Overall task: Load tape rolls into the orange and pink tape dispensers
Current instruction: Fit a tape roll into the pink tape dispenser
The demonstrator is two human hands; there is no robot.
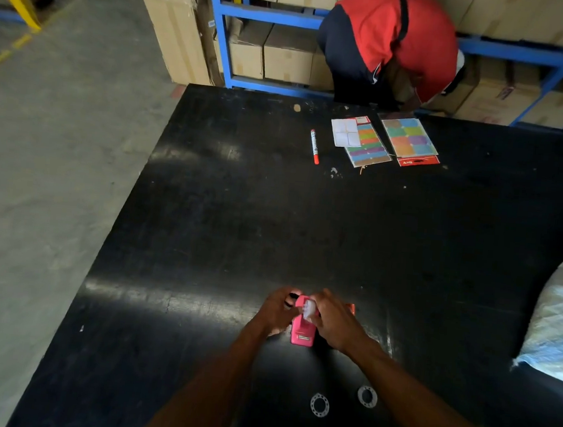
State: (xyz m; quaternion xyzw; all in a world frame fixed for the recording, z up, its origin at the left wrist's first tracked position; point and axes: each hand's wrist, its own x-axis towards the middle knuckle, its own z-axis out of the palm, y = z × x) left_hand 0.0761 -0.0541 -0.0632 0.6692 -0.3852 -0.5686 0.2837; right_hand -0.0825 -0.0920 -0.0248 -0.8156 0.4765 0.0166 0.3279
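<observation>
A pink tape dispenser [302, 332] stands on the black table [238, 226], its cutter end toward me. My left hand [276, 310] grips its left side near the far end. My right hand [332, 320] presses a clear tape roll [309, 309] into the dispenser's top. A sliver of the orange dispenser [351, 308] shows just behind my right hand, mostly hidden. Two flat white rings [319, 404] [367, 396] lie on the table nearer to me, between my forearms.
A red marker [314, 146] and colourful sticker sheets [368, 142] [410, 141] lie at the table's far side. A person in a red top [390, 42] bends by blue shelving with cardboard boxes. A white sack [560, 323] rests at the right edge. Concrete floor lies to the left.
</observation>
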